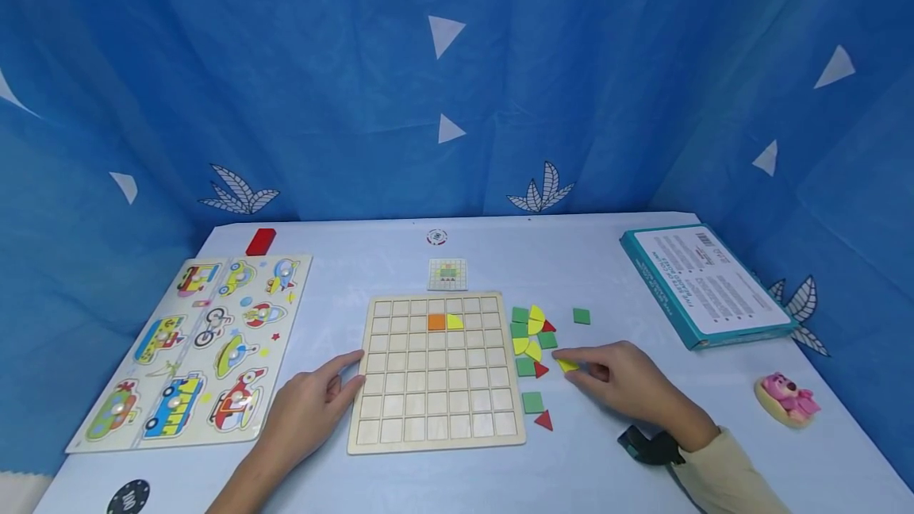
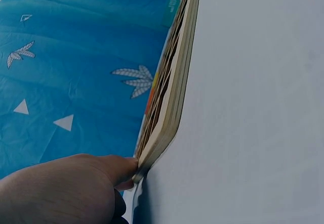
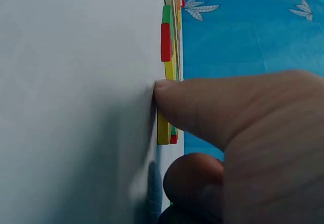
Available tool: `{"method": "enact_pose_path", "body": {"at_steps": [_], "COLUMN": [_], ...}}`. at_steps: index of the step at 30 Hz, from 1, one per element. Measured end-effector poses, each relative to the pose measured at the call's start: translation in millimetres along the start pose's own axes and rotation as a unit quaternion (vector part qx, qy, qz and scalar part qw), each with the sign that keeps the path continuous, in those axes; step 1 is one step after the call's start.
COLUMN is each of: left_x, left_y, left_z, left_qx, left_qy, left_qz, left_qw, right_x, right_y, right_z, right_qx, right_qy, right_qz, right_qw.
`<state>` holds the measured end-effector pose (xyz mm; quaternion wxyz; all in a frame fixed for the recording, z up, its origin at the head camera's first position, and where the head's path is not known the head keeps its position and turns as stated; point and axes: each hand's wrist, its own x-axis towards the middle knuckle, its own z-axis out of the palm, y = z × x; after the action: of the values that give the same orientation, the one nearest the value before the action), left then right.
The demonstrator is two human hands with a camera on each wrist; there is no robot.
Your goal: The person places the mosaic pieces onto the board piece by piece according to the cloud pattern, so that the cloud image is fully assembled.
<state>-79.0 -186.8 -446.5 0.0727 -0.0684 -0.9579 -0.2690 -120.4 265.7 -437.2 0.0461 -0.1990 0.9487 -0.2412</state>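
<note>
Near the middle of the table lies a wooden grid board (image 1: pixel 438 435), with an orange square (image 1: pixel 436 322) and a yellow quarter-circle piece (image 1: pixel 455 322) side by side in its second row. My left hand (image 1: pixel 309 411) rests its index finger and thumb against the board's left edge; the left wrist view shows fingertips (image 2: pixel 127 169) right at a corner. To the right of the board, my right hand (image 1: pixel 628 383) pinches another yellow piece (image 1: pixel 567 366) low at the table between thumb and index finger. Beside it lie green squares (image 1: pixel 532 402), red triangles (image 1: pixel 544 420) and more yellow pieces (image 1: pixel 535 326).
A small pattern card (image 1: pixel 447 274) lies behind the board. The left side holds a vehicle puzzle board (image 1: pixel 271 355), a red block (image 1: pixel 261 242) and a black chip (image 1: pixel 129 496). On the right are a teal box (image 1: pixel 714 284) and a pink bear figure (image 1: pixel 788 399).
</note>
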Motion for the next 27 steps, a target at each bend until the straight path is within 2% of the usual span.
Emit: {"method": "enact_pose_path", "body": {"at_steps": [8,18,27], "left_x": [1.2,-0.6,-0.7], "left_y": [0.2,-1.6,-2.0], "left_z": [-0.5,1.9,1.5], "left_qx": [0.000,0.002,0.003], "left_qy": [-0.003,0.003,0.005], "left_qz": [-0.004,-0.005,-0.006], "left_qw": [1.0000,1.0000,1.0000], "right_x": [0.9,1.5,18.7], "right_y": [-1,-9,-31], "right_z": [2,2,0], "right_qx": [0.002,0.028,0.013], "right_qy": [0.016,0.027,0.025], "right_qz": [0.013,-0.002,-0.048], "right_qw": [0.9998,0.9993,0.9984]}}
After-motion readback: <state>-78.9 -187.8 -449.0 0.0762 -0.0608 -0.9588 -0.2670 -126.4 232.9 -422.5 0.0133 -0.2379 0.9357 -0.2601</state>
